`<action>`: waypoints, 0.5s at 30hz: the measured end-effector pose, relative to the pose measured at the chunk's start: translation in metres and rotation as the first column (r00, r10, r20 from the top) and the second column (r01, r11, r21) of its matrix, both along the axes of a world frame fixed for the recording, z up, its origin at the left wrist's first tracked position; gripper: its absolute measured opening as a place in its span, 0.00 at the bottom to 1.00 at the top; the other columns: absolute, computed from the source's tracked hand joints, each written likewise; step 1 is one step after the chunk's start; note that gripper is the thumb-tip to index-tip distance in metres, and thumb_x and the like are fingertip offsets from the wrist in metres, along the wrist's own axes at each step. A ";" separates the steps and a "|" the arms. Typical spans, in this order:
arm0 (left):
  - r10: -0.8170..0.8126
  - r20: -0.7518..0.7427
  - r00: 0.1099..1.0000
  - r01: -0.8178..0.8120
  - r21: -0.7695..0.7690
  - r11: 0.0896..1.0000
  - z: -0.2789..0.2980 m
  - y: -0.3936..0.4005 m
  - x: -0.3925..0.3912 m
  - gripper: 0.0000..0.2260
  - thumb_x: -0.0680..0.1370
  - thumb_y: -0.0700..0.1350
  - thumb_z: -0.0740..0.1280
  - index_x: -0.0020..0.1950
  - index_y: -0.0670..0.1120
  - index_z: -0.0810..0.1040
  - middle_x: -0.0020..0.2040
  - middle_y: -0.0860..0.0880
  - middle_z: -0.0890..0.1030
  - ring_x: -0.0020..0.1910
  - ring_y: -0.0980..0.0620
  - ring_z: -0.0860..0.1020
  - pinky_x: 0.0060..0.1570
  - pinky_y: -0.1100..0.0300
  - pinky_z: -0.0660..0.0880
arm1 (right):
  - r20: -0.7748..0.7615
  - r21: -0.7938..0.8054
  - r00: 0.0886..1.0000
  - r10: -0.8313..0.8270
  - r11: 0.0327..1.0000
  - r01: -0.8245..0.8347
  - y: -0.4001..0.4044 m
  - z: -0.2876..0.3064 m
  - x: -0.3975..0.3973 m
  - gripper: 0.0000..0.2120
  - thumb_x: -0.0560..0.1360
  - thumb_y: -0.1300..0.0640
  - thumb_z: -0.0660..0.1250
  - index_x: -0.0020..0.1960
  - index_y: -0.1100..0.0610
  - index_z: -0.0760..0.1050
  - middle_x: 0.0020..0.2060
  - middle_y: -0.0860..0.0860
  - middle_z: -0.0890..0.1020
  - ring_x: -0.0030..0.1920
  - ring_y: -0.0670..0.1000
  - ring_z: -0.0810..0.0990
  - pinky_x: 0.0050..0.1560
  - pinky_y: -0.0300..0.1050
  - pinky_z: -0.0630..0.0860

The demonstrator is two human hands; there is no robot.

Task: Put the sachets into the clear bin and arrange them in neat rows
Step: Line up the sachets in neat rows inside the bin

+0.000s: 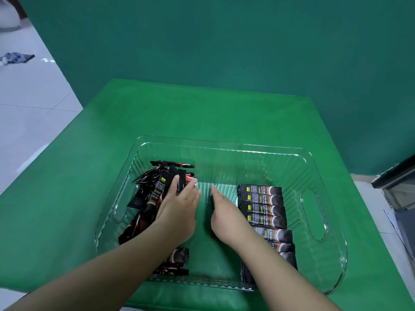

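Observation:
A clear ribbed bin (pixel 224 144) with cut-out handles stands on the green-covered table. Along its right side several black sachets lie in a neat row (pixel 265 212). On its left side lies a jumbled heap of black and red sachets (pixel 148 194). My left hand (pixel 179 209) rests on that heap, its straight fingers pressing on the top sachets. My right hand (pixel 226 212) is in the middle of the bin, fingers straight and pointing away from me, holding nothing, just left of the neat row.
The green cloth (pixel 202 113) covers the table, with a green backdrop behind. Grey tiled floor (pixel 33 97) shows at the left, with a crumpled cloth on it. A dark piece of furniture (pixel 397 176) stands at the right edge.

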State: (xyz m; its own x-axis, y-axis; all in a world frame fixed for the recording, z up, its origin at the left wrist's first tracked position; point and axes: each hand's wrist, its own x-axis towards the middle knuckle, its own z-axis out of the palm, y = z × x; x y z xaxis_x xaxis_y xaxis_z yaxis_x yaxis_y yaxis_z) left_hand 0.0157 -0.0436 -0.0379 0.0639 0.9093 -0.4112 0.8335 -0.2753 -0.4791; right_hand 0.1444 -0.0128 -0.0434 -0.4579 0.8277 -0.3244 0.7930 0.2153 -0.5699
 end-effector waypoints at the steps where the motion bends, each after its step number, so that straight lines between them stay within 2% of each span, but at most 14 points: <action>1: 0.009 -0.023 1.000 -0.009 -0.007 1.000 0.000 0.000 0.000 0.29 0.82 0.53 0.45 0.77 0.40 0.39 0.79 0.44 0.41 0.75 0.45 0.33 0.67 0.35 0.33 | 0.002 -0.001 1.000 0.002 1.000 -0.002 0.000 0.000 0.000 0.35 0.76 0.71 0.53 0.78 0.56 0.44 0.77 0.54 0.53 0.76 0.50 0.54 0.73 0.41 0.54; 9: 0.069 -0.090 0.994 -0.075 -0.061 0.995 0.004 -0.001 -0.006 0.29 0.83 0.53 0.47 0.77 0.40 0.41 0.79 0.44 0.42 0.76 0.44 0.35 0.69 0.36 0.36 | 0.018 -0.018 1.000 0.018 1.000 -0.017 -0.003 0.002 -0.001 0.36 0.75 0.73 0.52 0.78 0.57 0.41 0.77 0.56 0.49 0.76 0.50 0.51 0.72 0.39 0.51; 15: 0.073 0.036 0.997 -0.072 -0.013 0.997 0.004 -0.006 -0.017 0.27 0.82 0.50 0.47 0.78 0.41 0.43 0.79 0.45 0.46 0.77 0.45 0.39 0.70 0.38 0.35 | 0.014 -0.025 0.999 0.032 0.999 -0.032 -0.001 0.002 0.000 0.35 0.75 0.72 0.52 0.78 0.58 0.43 0.77 0.56 0.51 0.76 0.50 0.51 0.72 0.39 0.50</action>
State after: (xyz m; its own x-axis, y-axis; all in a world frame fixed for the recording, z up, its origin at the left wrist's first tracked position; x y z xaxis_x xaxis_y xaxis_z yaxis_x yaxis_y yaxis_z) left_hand -0.0013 -0.0500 -0.0335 0.0131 0.9073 -0.4202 0.8685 -0.2186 -0.4449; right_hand 0.1443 -0.0141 -0.0410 -0.4787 0.8046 -0.3514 0.7944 0.2265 -0.5636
